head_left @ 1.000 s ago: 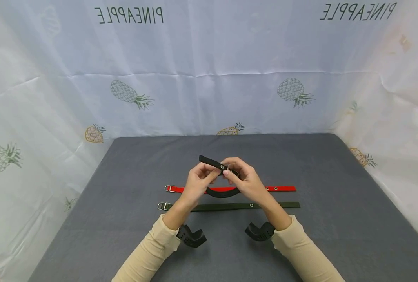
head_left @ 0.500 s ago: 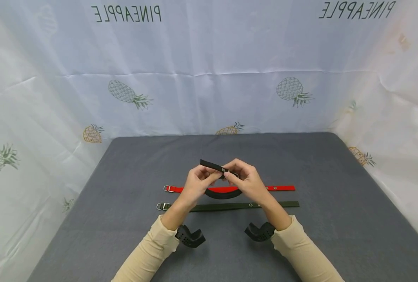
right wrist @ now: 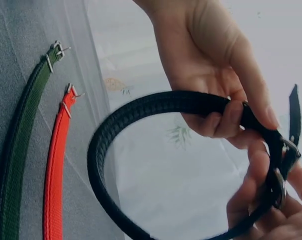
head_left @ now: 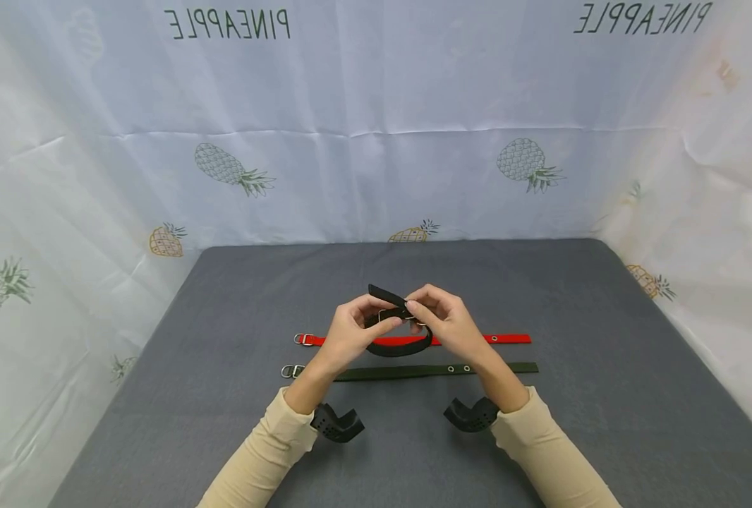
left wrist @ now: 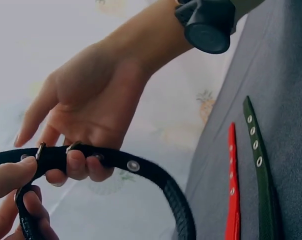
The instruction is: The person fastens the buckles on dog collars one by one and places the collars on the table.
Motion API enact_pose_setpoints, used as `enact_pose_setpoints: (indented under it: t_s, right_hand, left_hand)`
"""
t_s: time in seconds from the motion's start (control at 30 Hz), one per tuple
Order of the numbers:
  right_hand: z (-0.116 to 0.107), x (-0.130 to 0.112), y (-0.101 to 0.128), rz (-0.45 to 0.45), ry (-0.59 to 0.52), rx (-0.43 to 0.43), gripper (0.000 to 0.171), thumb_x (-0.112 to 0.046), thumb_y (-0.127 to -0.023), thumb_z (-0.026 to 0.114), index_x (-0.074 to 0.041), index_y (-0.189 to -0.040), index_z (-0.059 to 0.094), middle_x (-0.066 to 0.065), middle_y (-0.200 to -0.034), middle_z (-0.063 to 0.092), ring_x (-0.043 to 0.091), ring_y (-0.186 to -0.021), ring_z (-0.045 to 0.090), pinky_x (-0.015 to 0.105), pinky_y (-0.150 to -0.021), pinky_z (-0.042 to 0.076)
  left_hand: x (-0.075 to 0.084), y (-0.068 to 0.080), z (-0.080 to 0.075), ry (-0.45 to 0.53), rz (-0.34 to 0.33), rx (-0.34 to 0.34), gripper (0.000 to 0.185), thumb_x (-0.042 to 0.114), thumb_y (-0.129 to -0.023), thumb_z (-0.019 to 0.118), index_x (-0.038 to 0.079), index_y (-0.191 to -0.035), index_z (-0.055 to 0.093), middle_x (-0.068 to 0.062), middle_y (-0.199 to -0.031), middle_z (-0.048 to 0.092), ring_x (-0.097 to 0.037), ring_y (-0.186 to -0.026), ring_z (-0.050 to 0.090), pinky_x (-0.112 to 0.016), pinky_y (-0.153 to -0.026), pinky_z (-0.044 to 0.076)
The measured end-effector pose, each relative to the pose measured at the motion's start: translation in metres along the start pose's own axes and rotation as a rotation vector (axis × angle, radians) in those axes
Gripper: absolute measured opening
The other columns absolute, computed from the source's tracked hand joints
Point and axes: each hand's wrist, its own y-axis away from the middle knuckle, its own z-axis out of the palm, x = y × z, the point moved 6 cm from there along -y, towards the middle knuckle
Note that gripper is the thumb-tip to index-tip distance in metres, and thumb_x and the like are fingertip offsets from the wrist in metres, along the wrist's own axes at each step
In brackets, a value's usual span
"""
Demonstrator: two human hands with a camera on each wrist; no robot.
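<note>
Both hands hold a black strap (head_left: 401, 348) bent into a loop above the grey table (head_left: 223, 310). My left hand (head_left: 371, 317) pinches the strap next to its metal buckle (right wrist: 283, 165), thumb on top. From the other side my right hand (head_left: 422, 314) pinches it at the buckle, where the strap's free end (head_left: 382, 292) sticks up to the left. In the left wrist view the black strap (left wrist: 141, 170) shows a metal eyelet and runs through the right hand's fingers (left wrist: 78, 167). The right wrist view shows the black strap (right wrist: 141, 105) curving down from the left hand (right wrist: 206, 50).
A red strap (head_left: 509, 339) and a dark green strap (head_left: 414, 371) lie flat and parallel on the table under the hands, buckles at the left, eyelets at the right. A pineapple-print cloth (head_left: 376, 141) walls the table on three sides.
The black strap's free end has shifted to the right towards the buckle, and the loop now hangs lower and more in view between the hands. The straps on the table have not moved.
</note>
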Motion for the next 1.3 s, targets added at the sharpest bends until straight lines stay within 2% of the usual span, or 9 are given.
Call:
enact_pose_setpoints:
  t_s: [0.23,0.43,0.5,0.6,0.73,0.87,0.97,1.1,1.3]
  right_hand:
    - [0.0014,-0.0007,-0.0028,0.012,-0.006,0.020,0.023,-0.015,-0.100,0.052,0.007,-0.099,0.057,-0.008,-0.081,0.061,0.019,-0.066,0.061,0.030,-0.065,0.055]
    - [0.0013,-0.0004,-0.0020,0.002,-0.055,0.014,0.021,-0.007,-0.100,0.048,0.011,-0.110,0.052,-0.014,-0.088,0.062,0.007,-0.068,0.060,0.032,-0.053,0.044]
    - [0.0015,-0.0002,-0.0015,-0.003,-0.063,0.014,0.021,-0.004,-0.100,0.047,0.011,-0.113,0.050,-0.014,-0.089,0.062,0.008,-0.068,0.060,0.029,-0.053,0.044]
    - [0.0021,0.0002,-0.0009,-0.011,-0.070,0.013,0.019,-0.003,-0.099,0.046,0.010,-0.113,0.049,-0.014,-0.090,0.061,0.010,-0.068,0.060,0.026,-0.062,0.050]
    - [0.0035,0.0008,-0.0011,-0.030,-0.089,0.012,0.019,-0.001,-0.099,0.046,0.013,-0.111,0.048,-0.014,-0.091,0.060,0.008,-0.069,0.059,0.024,-0.067,0.052]
    - [0.0031,0.0029,-0.0007,-0.018,-0.117,0.029,0.018,-0.001,-0.099,0.045,0.014,-0.110,0.048,-0.014,-0.090,0.060,0.007,-0.069,0.058,0.024,-0.069,0.052]
    - [0.0004,0.0046,0.0000,0.030,-0.134,0.068,0.013,-0.004,-0.100,0.045,0.004,-0.108,0.052,-0.013,-0.089,0.061,0.008,-0.069,0.059,0.025,-0.072,0.052]
    - [-0.0021,0.0055,0.0004,0.076,-0.154,0.102,0.010,-0.009,-0.101,0.045,-0.008,-0.106,0.054,-0.011,-0.086,0.062,0.008,-0.070,0.058,0.025,-0.075,0.052]
    - [0.0014,0.0050,0.0001,0.086,-0.117,0.054,0.020,-0.009,-0.102,0.038,0.004,-0.109,0.051,-0.004,-0.088,0.060,0.012,-0.076,0.058,0.032,-0.084,0.049]
  left_hand:
    - [0.0051,-0.0007,0.0012,-0.100,0.098,0.023,0.023,0.000,-0.084,0.071,-0.005,-0.105,0.066,-0.027,-0.092,0.067,-0.001,-0.066,0.051,-0.017,-0.060,0.044]
    - [0.0066,-0.0013,-0.0003,-0.113,0.078,0.045,0.019,0.001,-0.084,0.071,-0.004,-0.101,0.065,-0.025,-0.084,0.064,-0.002,-0.066,0.050,-0.019,-0.061,0.043]
    - [0.0064,-0.0012,-0.0008,-0.113,0.067,0.041,0.018,0.001,-0.084,0.072,-0.004,-0.100,0.065,-0.025,-0.084,0.063,-0.003,-0.065,0.051,-0.019,-0.060,0.043]
    - [0.0061,-0.0008,-0.0007,-0.114,0.060,0.028,0.020,0.002,-0.084,0.071,-0.003,-0.103,0.064,-0.025,-0.090,0.065,-0.003,-0.066,0.050,-0.019,-0.059,0.042]
    - [0.0056,-0.0002,-0.0010,-0.114,0.067,0.022,0.022,0.003,-0.085,0.071,-0.002,-0.105,0.064,-0.025,-0.096,0.066,-0.003,-0.071,0.053,-0.019,-0.062,0.045]
    - [0.0032,0.0006,-0.0034,-0.118,0.056,0.041,0.026,0.005,-0.084,0.073,0.000,-0.108,0.064,-0.023,-0.102,0.068,0.000,-0.081,0.059,-0.019,-0.073,0.050]
    - [0.0017,0.0016,-0.0057,-0.121,0.051,0.054,0.032,0.006,-0.084,0.073,0.002,-0.114,0.063,-0.022,-0.111,0.067,0.003,-0.093,0.061,-0.019,-0.084,0.053]
    - [0.0013,0.0024,-0.0072,-0.128,0.067,0.055,0.034,0.005,-0.085,0.072,0.001,-0.118,0.062,-0.021,-0.115,0.066,0.004,-0.099,0.061,-0.017,-0.086,0.052]
    - [0.0010,0.0027,-0.0063,-0.143,0.090,0.047,0.029,0.004,-0.086,0.070,-0.001,-0.114,0.063,-0.022,-0.112,0.066,0.001,-0.098,0.062,-0.020,-0.086,0.054]
